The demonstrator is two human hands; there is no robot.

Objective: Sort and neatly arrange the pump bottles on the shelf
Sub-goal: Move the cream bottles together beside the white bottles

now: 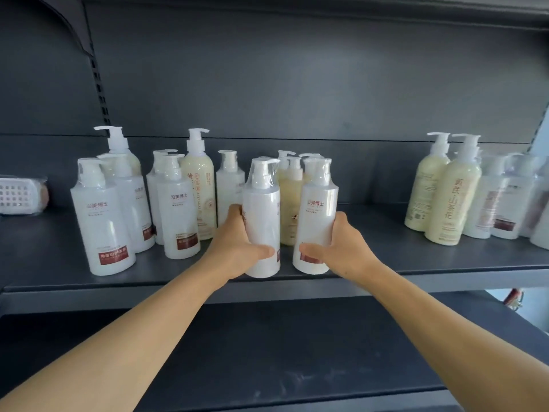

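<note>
Head view, each hand gripping a shrink-wrapped white pump bottle [263, 221]

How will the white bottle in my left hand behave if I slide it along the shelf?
The white bottle is tall and narrow, so it will probably tip if pushed high. Its glossy plastic wrap looks slippery under the left hand. It seems full, so likely fairly heavy.

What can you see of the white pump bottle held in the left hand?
The white plastic pump bottle is a tall cylinder with a white pump head, wrapped in clear shrink film. Its label faces mostly away. It stands roughly upright at the dark shelf front edge, gripped low by the left hand, close beside the right hand's bottle.
</note>
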